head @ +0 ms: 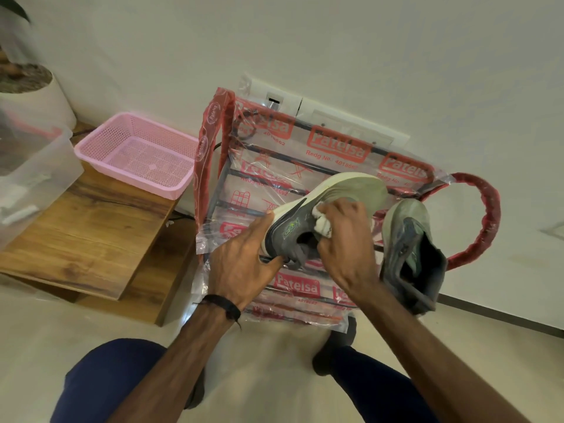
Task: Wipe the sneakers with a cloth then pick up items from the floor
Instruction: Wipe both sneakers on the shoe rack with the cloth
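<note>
A grey sneaker with a pale sole (341, 193) lies tilted on its side on the plastic-wrapped shoe rack (293, 166). My left hand (244, 257) grips its heel end, thumb at the collar. My right hand (341, 239) holds a bunched white cloth (323, 224) pressed against the sneaker's side near the opening. A second grey sneaker (412, 248) leans heel-down at the rack's right side, untouched.
A pink mesh basket (137, 154) sits on a low wooden table (85, 233) to the left, beside a clear plastic bin (30, 178) and a white plant pot (36, 96). The wall with a switch plate (305, 108) stands behind the rack. My knees are below.
</note>
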Demonstrator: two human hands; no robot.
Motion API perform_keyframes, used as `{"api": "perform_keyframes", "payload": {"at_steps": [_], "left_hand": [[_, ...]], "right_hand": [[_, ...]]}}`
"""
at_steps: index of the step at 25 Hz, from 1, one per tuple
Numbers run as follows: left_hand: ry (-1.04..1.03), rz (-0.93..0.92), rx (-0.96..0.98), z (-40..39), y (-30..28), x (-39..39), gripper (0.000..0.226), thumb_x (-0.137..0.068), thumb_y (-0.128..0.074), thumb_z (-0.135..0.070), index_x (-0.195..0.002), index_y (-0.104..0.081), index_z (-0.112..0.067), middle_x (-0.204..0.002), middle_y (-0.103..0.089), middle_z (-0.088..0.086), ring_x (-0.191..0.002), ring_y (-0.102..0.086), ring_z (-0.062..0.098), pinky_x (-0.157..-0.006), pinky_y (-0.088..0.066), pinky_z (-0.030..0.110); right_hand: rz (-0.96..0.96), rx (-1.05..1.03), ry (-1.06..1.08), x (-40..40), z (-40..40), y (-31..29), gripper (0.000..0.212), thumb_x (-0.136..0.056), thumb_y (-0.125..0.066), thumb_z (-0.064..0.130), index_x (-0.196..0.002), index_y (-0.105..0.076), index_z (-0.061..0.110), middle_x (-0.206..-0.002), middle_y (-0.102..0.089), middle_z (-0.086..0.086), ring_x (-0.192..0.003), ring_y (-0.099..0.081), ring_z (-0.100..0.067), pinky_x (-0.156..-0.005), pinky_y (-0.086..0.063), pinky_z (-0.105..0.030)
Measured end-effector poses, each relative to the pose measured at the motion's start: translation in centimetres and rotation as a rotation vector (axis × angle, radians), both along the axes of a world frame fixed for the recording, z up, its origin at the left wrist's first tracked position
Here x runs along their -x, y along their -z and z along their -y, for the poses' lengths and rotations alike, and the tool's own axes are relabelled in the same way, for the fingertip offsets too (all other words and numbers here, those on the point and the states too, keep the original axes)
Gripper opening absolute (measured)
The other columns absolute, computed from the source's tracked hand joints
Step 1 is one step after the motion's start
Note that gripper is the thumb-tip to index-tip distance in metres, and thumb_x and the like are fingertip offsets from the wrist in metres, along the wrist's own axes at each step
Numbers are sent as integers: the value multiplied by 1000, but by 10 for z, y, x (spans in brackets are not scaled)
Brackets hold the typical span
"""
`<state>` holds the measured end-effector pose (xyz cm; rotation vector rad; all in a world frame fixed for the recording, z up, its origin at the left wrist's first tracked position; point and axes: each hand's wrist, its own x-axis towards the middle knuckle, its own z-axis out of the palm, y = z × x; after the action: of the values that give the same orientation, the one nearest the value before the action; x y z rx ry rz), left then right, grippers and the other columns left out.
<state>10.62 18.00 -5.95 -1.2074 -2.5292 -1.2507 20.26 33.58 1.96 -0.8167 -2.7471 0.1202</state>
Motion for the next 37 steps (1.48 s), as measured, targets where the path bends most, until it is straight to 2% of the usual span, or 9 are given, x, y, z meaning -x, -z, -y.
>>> {"api": "perform_keyframes", "payload": {"at_steps": [6,10,12,19,23,25,28,33,37], "left_hand": [[22,-78,-10,1,2,-2,85,-71,-89,-34,-144,-51,-13,-135,-63,11,-106,-71,28,-81,-61,45],[21,-100,-8,-1,0,-7,88,-70,-90,-35,-145,-50,-14,-135,-63,11,-108,-71,27,-81,-62,45],[14,-126,-11,-2,-1,-9,87,-69,-91,-34,-144,-52,-13,-134,-64,11,-107,-71,28,-81,-62,44],[40,-104,-23,0,1,-5,78,-76,-84,-39,-143,-53,-13,-130,-67,10,-95,-73,24,-77,-62,38],[46,-129,-52,0,-1,-7,80,-75,-87,-35,-142,-53,-10,-130,-66,12,-98,-73,27,-76,-63,42],[33,-134,-35,-2,1,-7,83,-73,-88,-38,-143,-52,-13,-133,-65,11,-103,-72,25,-78,-63,42],[25,-108,-23,-3,3,-6,85,-71,-89,-36,-144,-51,-13,-136,-63,11,-108,-71,25,-80,-62,43],[43,-171,-42,-2,-2,-6,74,-78,-74,-38,-143,-52,-10,-131,-65,15,-103,-72,28,-77,-63,45],[21,-114,-16,-3,-1,-6,85,-70,-89,-37,-142,-53,-11,-133,-64,13,-107,-71,27,-83,-61,43]], "right_hand": [[90,-73,-380,-50,15,-16,62,-70,-69,-7,-129,-65,11,-123,-63,-5,-112,-49,-25,-93,-37,-29],[-193,-5,12,-40,-16,-22,56,-72,-61,-9,-124,-67,10,-116,-62,-8,-109,-49,-31,-94,-37,-33],[-128,6,111,-21,-14,-17,56,-71,-62,-5,-125,-66,10,-116,-61,-9,-108,-48,-31,-97,-41,-41],[-14,3,-155,3,53,-14,46,-73,-73,4,-118,-69,12,-112,-63,-4,-104,-45,-24,-91,-43,-34],[38,-68,-303,-21,71,-14,45,-72,-73,3,-117,-70,9,-112,-66,-8,-103,-53,-28,-88,-50,-39],[55,-165,-265,-25,46,-17,47,-72,-72,7,-119,-69,8,-114,-66,-11,-105,-55,-31,-88,-52,-43],[-25,-100,-96,-19,12,-27,49,-69,-70,-3,-117,-70,9,-113,-65,-11,-106,-52,-35,-92,-47,-45],[148,-324,-584,-35,50,-15,40,-83,-61,8,-123,-66,8,-118,-63,-8,-105,-55,-30,-85,-51,-44],[141,-360,-367,-21,14,-25,53,-70,-81,9,-122,-67,7,-118,-64,-13,-104,-55,-34,-82,-53,-45]]}}
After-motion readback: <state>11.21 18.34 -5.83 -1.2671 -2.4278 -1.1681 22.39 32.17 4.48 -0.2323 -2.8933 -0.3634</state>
